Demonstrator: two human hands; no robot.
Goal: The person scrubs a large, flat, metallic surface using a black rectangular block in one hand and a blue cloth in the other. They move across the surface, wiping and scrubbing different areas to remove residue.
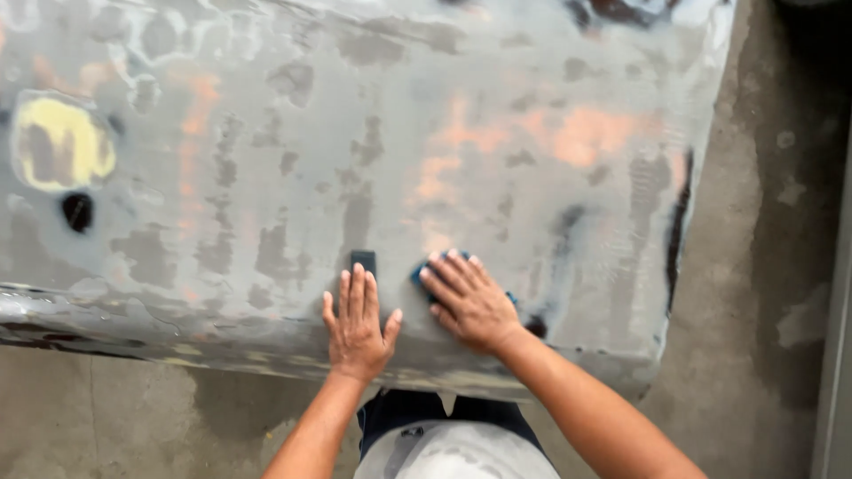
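A large grey car body panel [293,151], patchy with primer, orange spots and a yellow filler patch at the far left, fills the view. My left hand [358,324] lies flat on the panel near its front edge, fingers together, pressing a dark sanding block [363,261] whose end shows beyond the fingertips. My right hand [468,300] lies flat beside it to the right, pressing a blue sanding pad [420,271] that peeks out under the fingers. The two hands are close but apart.
The panel's right edge [679,222] drops to a wet grey concrete floor [763,266]. More concrete floor [106,417] lies below the panel's front edge. A black hole [77,211] marks the panel at the left. My light trousers [453,448] show below.
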